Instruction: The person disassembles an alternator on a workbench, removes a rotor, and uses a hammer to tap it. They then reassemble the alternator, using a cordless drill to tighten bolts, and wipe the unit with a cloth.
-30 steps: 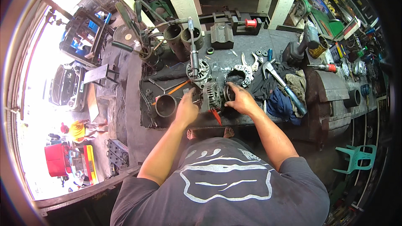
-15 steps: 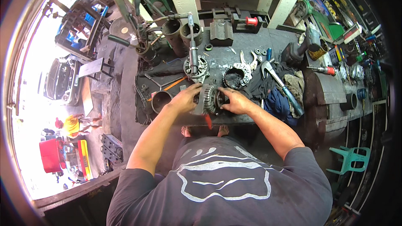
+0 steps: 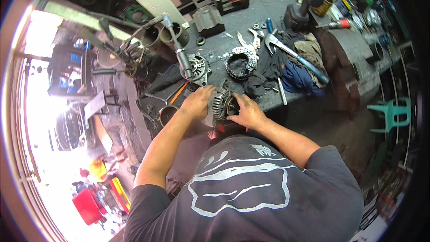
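Observation:
A finned metal alternator (image 3: 218, 104) is between my hands at the bench's near edge. My left hand (image 3: 197, 102) is closed on its left side, the fingertips hidden behind the housing. On the other side, the thumb and fingers of my right hand (image 3: 247, 113) curve around the round, dark pulley end (image 3: 231, 106). Just beyond lies an open slotted alternator end cover (image 3: 200, 68), with a long-handled socket tool (image 3: 182, 60) resting over it. Right of that sits a dark ring with a metal plate assembly (image 3: 242, 65), beside silver locking pliers (image 3: 247, 40).
A hammer (image 3: 293, 54) lies across dark rags (image 3: 268, 67) and a navy cloth (image 3: 298, 78). A metal tube (image 3: 282, 91) is by the bench edge. Metal cylinders (image 3: 174, 36) and a tool holder (image 3: 135, 68) stand at the left. A cordless tool (image 3: 305, 6) stands far right.
My view has turned and tilted, so the bench appears slanted. Both hands stay on the alternator. My right thumb now shows lower around the pulley end.

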Motion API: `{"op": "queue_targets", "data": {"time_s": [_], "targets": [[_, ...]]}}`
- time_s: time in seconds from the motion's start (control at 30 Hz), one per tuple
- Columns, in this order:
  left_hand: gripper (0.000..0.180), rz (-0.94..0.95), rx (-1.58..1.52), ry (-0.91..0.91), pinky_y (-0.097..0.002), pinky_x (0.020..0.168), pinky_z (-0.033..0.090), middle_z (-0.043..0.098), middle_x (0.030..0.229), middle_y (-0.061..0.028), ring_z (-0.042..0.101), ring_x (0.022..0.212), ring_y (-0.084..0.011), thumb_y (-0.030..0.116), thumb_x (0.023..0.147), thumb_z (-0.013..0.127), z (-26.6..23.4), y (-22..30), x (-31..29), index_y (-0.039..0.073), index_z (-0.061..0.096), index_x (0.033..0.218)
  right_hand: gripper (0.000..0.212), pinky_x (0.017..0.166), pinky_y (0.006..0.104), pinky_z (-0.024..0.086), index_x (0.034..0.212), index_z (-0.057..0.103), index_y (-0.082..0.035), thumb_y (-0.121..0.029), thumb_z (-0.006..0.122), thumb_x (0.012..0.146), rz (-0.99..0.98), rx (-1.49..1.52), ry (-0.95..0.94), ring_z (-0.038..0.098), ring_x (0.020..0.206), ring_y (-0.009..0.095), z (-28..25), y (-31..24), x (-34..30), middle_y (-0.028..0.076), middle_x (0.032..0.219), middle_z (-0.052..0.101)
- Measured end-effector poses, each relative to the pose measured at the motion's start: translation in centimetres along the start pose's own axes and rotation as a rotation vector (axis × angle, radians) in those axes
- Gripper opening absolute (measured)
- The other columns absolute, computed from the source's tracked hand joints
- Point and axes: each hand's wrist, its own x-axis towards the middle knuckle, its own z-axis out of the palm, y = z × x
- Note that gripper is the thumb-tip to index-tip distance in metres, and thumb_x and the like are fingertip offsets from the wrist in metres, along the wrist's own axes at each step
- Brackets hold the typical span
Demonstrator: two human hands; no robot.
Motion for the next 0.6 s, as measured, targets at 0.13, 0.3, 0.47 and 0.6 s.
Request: {"op": "queue_targets", "data": {"time_s": [0.13, 0.3, 0.47, 0.6], "targets": [[0.074, -0.021, -0.027, -0.004, -0.0481, 0.12, 0.049, 0.059, 0.152, -0.0243, 0.057, 0.141, -0.0427, 0.006, 0.083, 0.074, 0.3, -0.5, 0.3, -0.003, 0.053, 0.154, 0.097, 0.11, 0.0499, 0.056, 0.153, 0.05, 0.009, -0.036, 0.095, 0.079, -0.088, -0.035, 0.129, 0.068, 0.127, 0.047, 0.7, -0.5, -0.3, 0.034, 0.137, 0.068], [0.072, 0.111, -0.13, 0.108, -0.0485, 0.119, 0.049, 0.061, 0.15, -0.027, 0.06, 0.137, -0.0454, 0.014, 0.086, 0.077, 1.0, -1.6, 0.5, -0.003, 0.055, 0.152, 0.08, 0.098, 0.0521, 0.061, 0.138, 0.066, 0.01, -0.043, 0.088, 0.082, 0.094, -0.011, 0.089, 0.076, 0.108, 0.047, 0.8, -2.3, 0.0, 0.033, 0.109, 0.077], [0.074, 0.066, -0.075, 0.133, -0.0488, 0.119, 0.049, 0.061, 0.149, -0.027, 0.06, 0.137, -0.0453, 0.023, 0.085, 0.083, 1.8, -1.7, 0.2, -0.002, 0.058, 0.15, 0.073, 0.089, 0.052, 0.062, 0.108, 0.078, 0.011, -0.059, 0.083, 0.087, 0.456, 0.146, 0.022, 0.079, 0.098, 0.047, 0.1, -3.2, 1.8, 0.034, 0.1, 0.078], [0.085, 0.045, -0.071, 0.068, -0.049, 0.121, 0.048, 0.06, 0.152, -0.0282, 0.059, 0.141, -0.0453, 0.028, 0.083, 0.086, 1.5, -1.5, 0.2, -0.005, 0.051, 0.154, 0.079, 0.089, 0.0501, 0.063, 0.111, 0.078, 0.011, -0.062, 0.088, 0.084, 0.398, 0.159, 0.02, 0.08, 0.097, 0.044, 0.5, -3.0, 1.5, 0.032, 0.101, 0.08]]}}
